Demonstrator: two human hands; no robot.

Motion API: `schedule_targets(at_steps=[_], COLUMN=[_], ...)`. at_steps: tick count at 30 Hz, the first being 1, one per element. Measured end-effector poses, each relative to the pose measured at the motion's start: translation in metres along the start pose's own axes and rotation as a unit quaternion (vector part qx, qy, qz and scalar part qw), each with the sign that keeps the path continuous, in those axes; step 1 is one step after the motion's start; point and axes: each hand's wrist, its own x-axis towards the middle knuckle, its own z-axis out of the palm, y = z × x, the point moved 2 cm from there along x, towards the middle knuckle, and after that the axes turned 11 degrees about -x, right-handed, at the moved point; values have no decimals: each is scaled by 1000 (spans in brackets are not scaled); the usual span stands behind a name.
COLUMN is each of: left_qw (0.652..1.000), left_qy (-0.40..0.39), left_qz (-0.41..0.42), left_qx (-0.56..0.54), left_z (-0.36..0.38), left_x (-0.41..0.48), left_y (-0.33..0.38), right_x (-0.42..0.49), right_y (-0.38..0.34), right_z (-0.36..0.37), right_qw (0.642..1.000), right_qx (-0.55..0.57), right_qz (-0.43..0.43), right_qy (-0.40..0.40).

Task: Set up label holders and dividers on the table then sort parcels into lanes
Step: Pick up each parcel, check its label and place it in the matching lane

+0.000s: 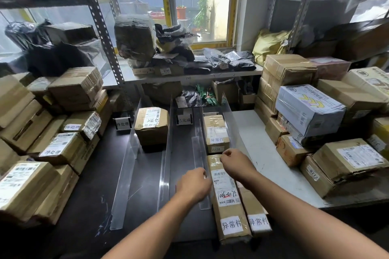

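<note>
Clear acrylic dividers [166,153] stand on the dark table [88,195] and split it into lanes. A long brown parcel [228,202] with white labels lies in the right lane. My left hand [193,185] grips the clear divider [201,166] at the parcel's left side. My right hand [235,163] pinches the parcel's far end. A second long parcel [255,212] lies to its right. A small box [216,132] sits further up that lane, and a cube box [151,125] in the left lane. Two label holders [123,124] [184,120] stand at the back.
Stacks of cardboard parcels [52,145] fill the left side, and more stacks [328,132] stand on the white table [273,166] at the right. Metal shelving [189,73] with bagged parcels rises behind the lanes, with a window beyond.
</note>
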Motion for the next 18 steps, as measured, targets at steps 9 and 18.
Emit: schedule_targets(at_steps=[9,18], left_qw=[986,976], left_qy=[112,165], left_qz=[8,-60], left_qx=[122,132], left_z=[-113,-204], left_x=[-1,-32], left_y=[-17,-109], right_x=[-3,-22], right_y=[-90,-188], right_z=[-23,35], right_qw=[973,959], right_qx=[-167,-188], right_qz=[-144,-209], right_qy=[67,38])
